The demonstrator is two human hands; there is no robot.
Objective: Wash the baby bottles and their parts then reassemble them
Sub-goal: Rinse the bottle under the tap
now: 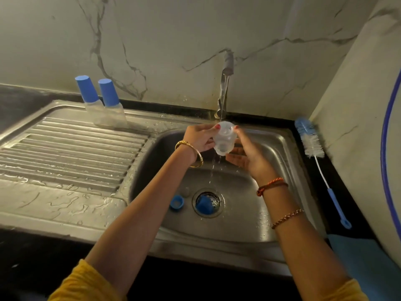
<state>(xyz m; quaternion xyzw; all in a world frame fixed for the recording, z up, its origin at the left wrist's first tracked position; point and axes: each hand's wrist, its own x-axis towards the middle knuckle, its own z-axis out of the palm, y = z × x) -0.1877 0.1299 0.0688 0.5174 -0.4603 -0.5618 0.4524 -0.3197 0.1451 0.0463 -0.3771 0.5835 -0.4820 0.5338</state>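
Note:
A clear baby bottle body (224,140) sits under the running tap (226,68), held over the sink basin. My left hand (200,139) grips its left side. My right hand (249,156) holds its right side, palm under the bottle, with water dripping off below. In the basin lie a blue ring (176,202), a blue cap (205,205) on the drain and a faint clear part (186,191). Two assembled bottles with blue caps (89,94) (110,98) stand on the drainboard's back edge.
A blue and white bottle brush (314,153) lies on the dark counter right of the steel sink (280,148). The ridged drainboard (69,153) on the left is wet. A marble wall rises behind and to the right. A blue cloth (358,257) lies at the lower right.

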